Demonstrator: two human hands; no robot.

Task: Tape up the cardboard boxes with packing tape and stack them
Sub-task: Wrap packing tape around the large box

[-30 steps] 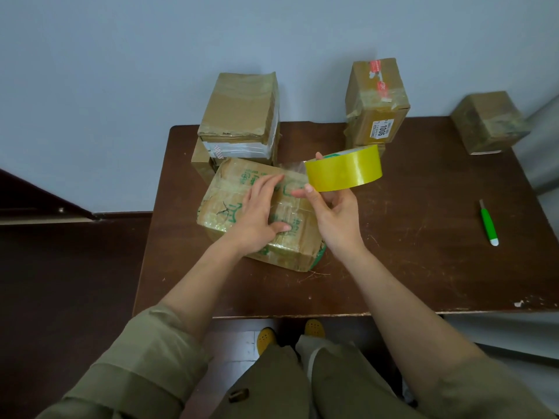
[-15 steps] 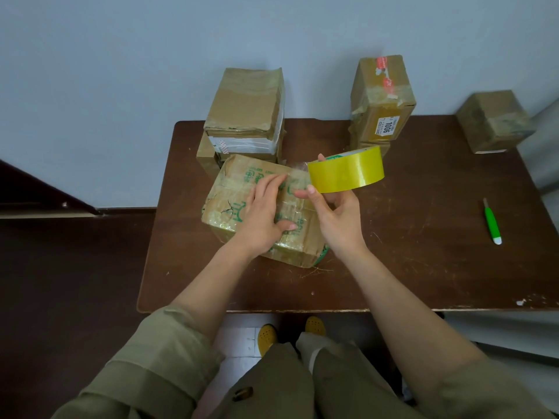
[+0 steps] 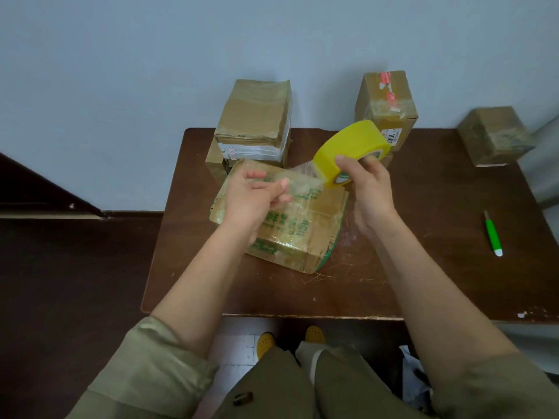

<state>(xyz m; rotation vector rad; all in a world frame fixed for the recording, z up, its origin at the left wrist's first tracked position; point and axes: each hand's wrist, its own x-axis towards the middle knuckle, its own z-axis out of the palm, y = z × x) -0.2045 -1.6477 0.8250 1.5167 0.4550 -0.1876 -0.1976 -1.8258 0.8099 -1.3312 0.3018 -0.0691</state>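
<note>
A flat cardboard box [image 3: 305, 234] with green print lies on the brown table [image 3: 423, 267] in front of me. My right hand [image 3: 367, 189] grips a yellow roll of packing tape [image 3: 348, 149], tilted and lifted above the box's far right corner. A clear strip of tape [image 3: 302, 176] runs from the roll to my left hand [image 3: 252, 196], which pinches its loose end above the box top.
A stack of taped boxes [image 3: 257, 125] stands behind the flat box. Another taped box [image 3: 388, 101] with red stickers stands at the back, and a small one [image 3: 493, 140] at the back right. A green pen-like tool [image 3: 493, 234] lies at the right.
My left hand lifted off the box top and now pinches the tape end. My right hand raised and tilted the roll, pulling a strip of tape free.
</note>
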